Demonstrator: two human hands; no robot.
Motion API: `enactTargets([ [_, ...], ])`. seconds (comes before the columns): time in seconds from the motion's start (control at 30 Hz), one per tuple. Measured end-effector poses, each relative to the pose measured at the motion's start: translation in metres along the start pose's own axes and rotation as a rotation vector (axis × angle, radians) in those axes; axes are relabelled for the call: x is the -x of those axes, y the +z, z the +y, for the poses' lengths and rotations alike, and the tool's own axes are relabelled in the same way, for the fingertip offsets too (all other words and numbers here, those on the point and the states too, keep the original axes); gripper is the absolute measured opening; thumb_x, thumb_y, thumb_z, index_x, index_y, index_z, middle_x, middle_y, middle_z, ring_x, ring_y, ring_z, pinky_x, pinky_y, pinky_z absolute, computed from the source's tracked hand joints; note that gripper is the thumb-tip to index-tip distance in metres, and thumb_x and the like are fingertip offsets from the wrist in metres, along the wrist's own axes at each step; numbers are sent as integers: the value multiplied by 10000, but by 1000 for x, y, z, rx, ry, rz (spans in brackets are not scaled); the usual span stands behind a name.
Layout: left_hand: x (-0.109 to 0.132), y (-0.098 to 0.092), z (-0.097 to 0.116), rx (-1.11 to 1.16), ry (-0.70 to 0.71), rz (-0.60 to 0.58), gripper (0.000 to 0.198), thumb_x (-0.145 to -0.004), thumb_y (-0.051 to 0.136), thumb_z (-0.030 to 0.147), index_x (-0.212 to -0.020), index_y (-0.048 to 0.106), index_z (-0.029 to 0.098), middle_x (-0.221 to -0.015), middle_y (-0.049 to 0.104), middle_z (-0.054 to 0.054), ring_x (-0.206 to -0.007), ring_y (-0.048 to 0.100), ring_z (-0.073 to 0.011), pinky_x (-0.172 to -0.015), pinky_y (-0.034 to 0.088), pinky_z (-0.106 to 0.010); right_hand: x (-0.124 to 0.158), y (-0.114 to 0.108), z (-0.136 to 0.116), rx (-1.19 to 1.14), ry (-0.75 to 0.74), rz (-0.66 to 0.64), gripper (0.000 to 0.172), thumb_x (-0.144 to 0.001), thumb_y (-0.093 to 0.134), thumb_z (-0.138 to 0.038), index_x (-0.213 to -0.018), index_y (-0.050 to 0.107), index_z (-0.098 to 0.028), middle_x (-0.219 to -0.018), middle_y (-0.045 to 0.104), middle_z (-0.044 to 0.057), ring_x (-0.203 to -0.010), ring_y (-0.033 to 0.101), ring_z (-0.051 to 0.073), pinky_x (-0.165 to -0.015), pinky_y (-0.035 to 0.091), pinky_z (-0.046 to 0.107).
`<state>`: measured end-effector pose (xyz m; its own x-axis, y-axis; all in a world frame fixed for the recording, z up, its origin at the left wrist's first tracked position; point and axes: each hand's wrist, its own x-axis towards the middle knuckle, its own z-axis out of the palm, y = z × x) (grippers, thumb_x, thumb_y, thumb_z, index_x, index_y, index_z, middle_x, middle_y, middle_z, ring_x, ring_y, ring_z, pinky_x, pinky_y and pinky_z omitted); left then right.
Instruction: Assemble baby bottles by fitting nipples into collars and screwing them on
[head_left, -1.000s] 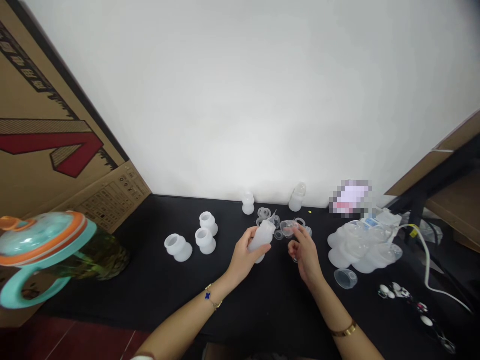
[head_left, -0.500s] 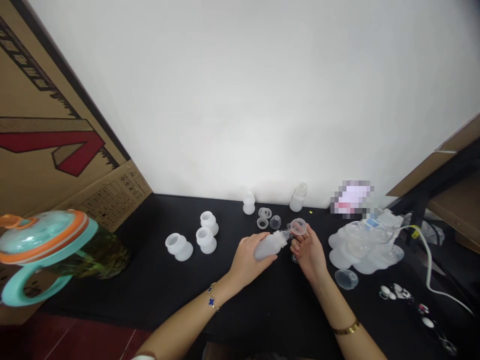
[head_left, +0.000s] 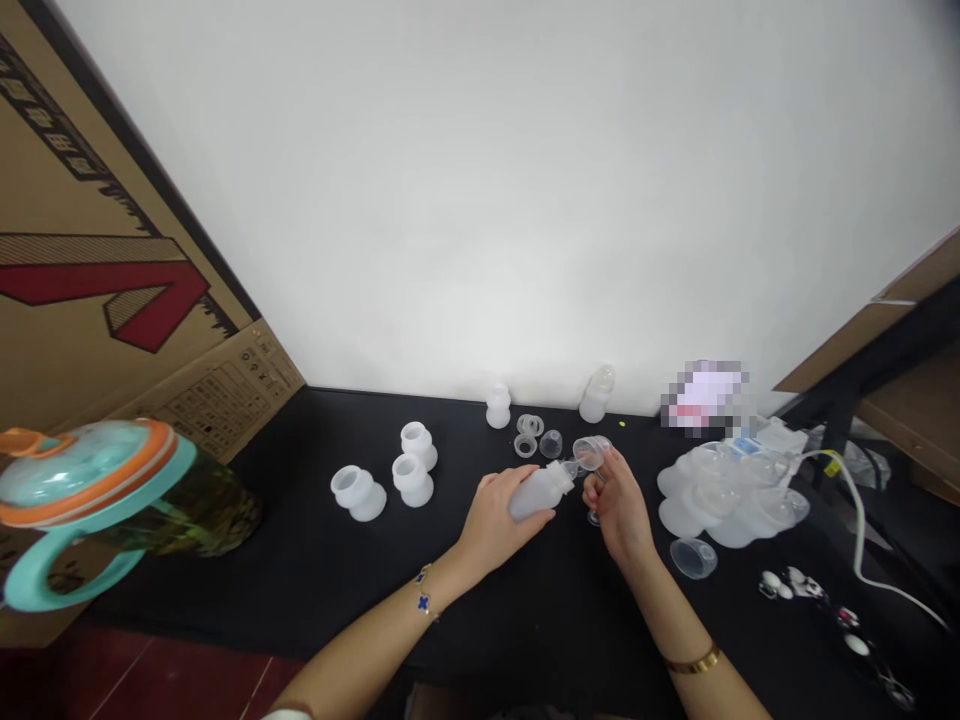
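Note:
My left hand (head_left: 501,518) is wrapped round a frosted white baby bottle (head_left: 535,492), tilted so that its clear teat points up and right. In my right hand (head_left: 621,500) is a clear domed bottle cap (head_left: 589,453), its dome side toward the teat; whether the two touch I cannot tell. Just beyond my hands lie several clear collar rings (head_left: 526,444) and another clear cap (head_left: 551,444). A small clear part (head_left: 594,517) shows partly under my right fingers. A capped bottle (head_left: 597,394) and a white bottle body (head_left: 498,406) stand near the wall.
Open white bottle bodies (head_left: 358,493) stand to the left. On the right are a cluster of bottles (head_left: 705,492), an upturned clear cup (head_left: 693,558), a white cable (head_left: 859,540) and a dark beaded strand (head_left: 846,618). A large teal-lidded jug (head_left: 97,480) stands by the cardboard box (head_left: 82,250).
My right hand has turned the clear cap, bringing it slightly left and closer over the bottle's teat. My left hand and its bottle have stayed in place.

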<state>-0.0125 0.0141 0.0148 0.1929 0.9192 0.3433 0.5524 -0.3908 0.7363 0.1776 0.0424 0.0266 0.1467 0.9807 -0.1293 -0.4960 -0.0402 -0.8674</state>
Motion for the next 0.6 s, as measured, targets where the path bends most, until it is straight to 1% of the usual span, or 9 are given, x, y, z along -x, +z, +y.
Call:
enactTargets([
  [0.13,0,0,-1,0,-4,0,515,-787,780,358,-1261,606,256,-1228,709,-80,-1060,671,-306,-962,467,-470,-1,-1,2,45,-31,9,415,-761,772,-460,-1057,587,-236,-984,673,1,-448,430,53,-354,307,196],
  [0.33,-1,0,0,1,-16,9,508,-776,788,350,-1246,619,257,-1214,714,-74,-1047,675,-306,-951,474,-465,-1,-4,8,80,-73,-10,462,-763,792,-410,-1143,591,-242,-885,636,-22,-459,440,57,-365,319,187],
  [0.4,-1,0,0,3,-20,15,506,-771,793,341,-1240,623,256,-1211,716,-73,-1045,676,-306,-951,474,-465,-1,-4,10,90,-75,-16,487,-760,798,-407,-1167,588,-239,-883,633,-21,-460,439,55,-369,325,188],
  [0.5,-1,-1,1,14,-22,16,506,-771,792,340,-1241,625,255,-1207,717,-73,-1042,674,-304,-947,475,-462,0,-5,11,113,-87,-22,511,-752,804,-406,-1185,594,-237,-938,651,-3,-463,436,52,-369,328,192],
  [0.6,-1,-1,1,14,-29,3,506,-776,783,343,-1247,622,258,-1205,717,-73,-1045,668,-303,-950,470,-461,0,-5,13,144,-106,-37,502,-748,802,-415,-1175,612,-233,-1038,667,26,-471,439,51,-366,332,198],
])
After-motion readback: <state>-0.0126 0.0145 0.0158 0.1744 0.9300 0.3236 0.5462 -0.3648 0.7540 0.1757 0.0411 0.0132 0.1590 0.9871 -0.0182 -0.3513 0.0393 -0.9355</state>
